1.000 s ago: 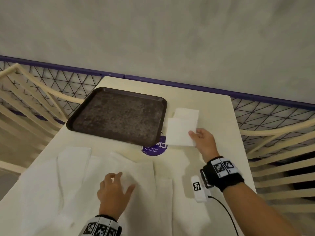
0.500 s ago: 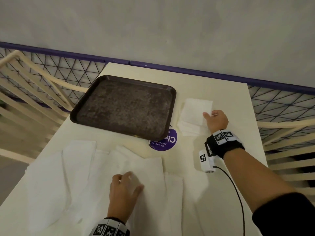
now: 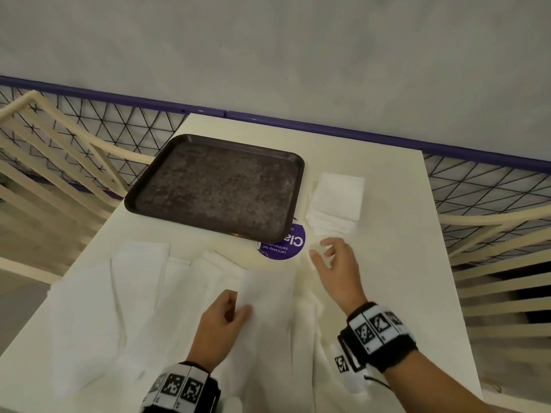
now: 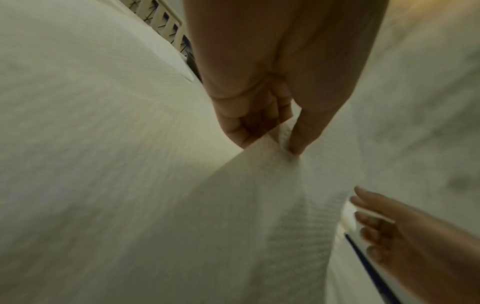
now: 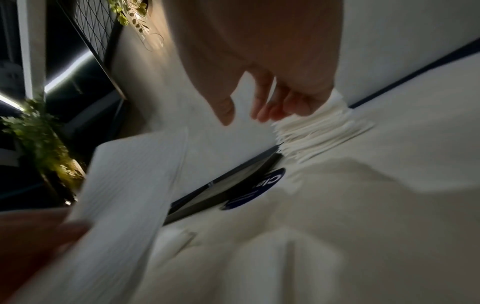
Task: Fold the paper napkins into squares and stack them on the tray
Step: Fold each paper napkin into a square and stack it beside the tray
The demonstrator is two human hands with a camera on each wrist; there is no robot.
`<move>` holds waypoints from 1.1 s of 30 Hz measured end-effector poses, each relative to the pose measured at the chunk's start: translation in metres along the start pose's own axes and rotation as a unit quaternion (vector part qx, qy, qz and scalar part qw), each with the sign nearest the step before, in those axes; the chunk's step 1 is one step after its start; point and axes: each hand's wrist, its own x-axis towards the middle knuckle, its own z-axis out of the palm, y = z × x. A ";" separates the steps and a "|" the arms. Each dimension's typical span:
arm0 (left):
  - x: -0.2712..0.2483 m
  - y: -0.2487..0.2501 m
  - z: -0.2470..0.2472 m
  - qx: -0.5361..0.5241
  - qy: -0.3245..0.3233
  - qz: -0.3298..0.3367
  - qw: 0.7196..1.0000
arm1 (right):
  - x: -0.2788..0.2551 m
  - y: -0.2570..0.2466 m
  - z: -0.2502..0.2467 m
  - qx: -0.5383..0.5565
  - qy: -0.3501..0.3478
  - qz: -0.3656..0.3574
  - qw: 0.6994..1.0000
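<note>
A dark brown tray [image 3: 214, 186] lies bare on the cream table [image 3: 402, 278]. Right of it sits a stack of folded white napkin squares [image 3: 337, 201] [image 5: 322, 131]. Unfolded white napkins [image 3: 119, 308] cover the near left of the table. My left hand [image 3: 229, 308] [image 4: 270, 139] pinches the near edge of one unfolded napkin [image 3: 268, 293] [image 4: 246, 205] between thumb and fingers and lifts it off the pile. My right hand [image 3: 328, 251] [image 5: 244, 117] hovers just in front of the folded stack, fingers loosely spread, holding nothing.
A round purple sticker [image 3: 286, 245] lies on the table, partly under the tray's near right corner. Cream slatted chair backs [image 3: 501, 263] flank both sides. A black wire-mesh fence with a purple rail [image 3: 328, 132] runs behind the table, before a grey wall.
My right hand left the folded stack and drew back toward me, now empty. My left hand, which lay on the unfolded napkins, has pinched one and raised its edge.
</note>
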 end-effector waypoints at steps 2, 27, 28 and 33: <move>-0.002 0.009 -0.004 -0.079 -0.007 -0.002 0.997 | -0.023 -0.007 0.003 0.030 -0.124 0.035 0.991; -0.045 0.064 -0.036 -0.183 -0.105 0.065 0.975 | -0.089 -0.051 -0.047 0.265 -0.303 0.004 0.916; -0.046 0.066 -0.036 -0.187 -0.117 0.070 0.973 | -0.089 -0.053 -0.050 0.272 -0.300 0.008 0.914; -0.053 0.071 -0.035 -0.179 -0.130 0.097 0.970 | -0.091 -0.056 -0.055 0.324 -0.300 0.027 0.897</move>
